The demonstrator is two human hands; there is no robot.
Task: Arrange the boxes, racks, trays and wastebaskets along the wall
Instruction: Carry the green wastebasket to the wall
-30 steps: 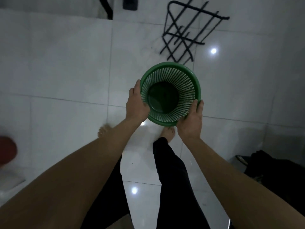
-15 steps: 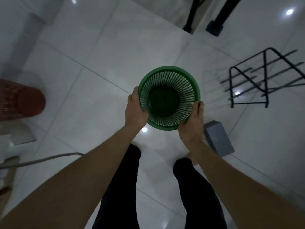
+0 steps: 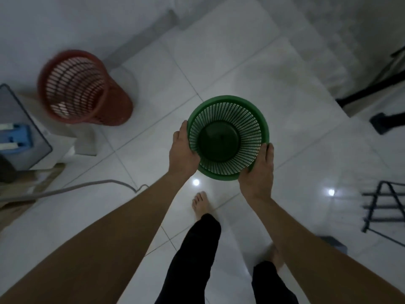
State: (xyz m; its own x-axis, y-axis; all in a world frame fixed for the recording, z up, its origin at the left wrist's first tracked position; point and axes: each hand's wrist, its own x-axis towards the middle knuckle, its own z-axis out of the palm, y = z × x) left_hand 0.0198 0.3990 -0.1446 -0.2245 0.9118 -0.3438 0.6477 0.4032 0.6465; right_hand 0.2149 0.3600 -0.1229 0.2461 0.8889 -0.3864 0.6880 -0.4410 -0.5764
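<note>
Clearly, the person held a round green plastic wastebasket with slotted mesh walls (image 3: pixel 228 137) in both hands, above the glossy white tiled floor (image 3: pixel 285 102), near the middle of the view. The left hand (image 3: pixel 183 150) gripped the rim at about nine o'clock of the basket; its thumb lay along the rim edge and the other fingers were curled under the outside wall, hidden from the camera. The right hand (image 3: pixel 259 172) gripped the rim at about four o'clock, with the fingers wrapped up against the outer wall. The basket was upright, with its open mouth toward the camera and its dark solid bottom visible inside.

At about ten o'clock from the green basket, well apart from it, a red plastic mesh wastebasket (image 3: pixel 83 88) stood on the floor near the white wall (image 3: pixel 65 23); it looked blurred and tilted in the wide view. Just beside it, at the left edge, was a grey-framed flat tray (image 3: pixel 19 128) with a blue object (image 3: pixel 15 139) on it. A grey cable (image 3: pixel 87 185) ran across the tiles at about eight o'clock. At about three to four o'clock, at the right edge, a black wire rack (image 3: pixel 381 207) lay on the floor. Below the basket, at six o'clock, a bare foot (image 3: pixel 200 205) and legs in black trousers (image 3: pixel 192 260) were seen.
</note>
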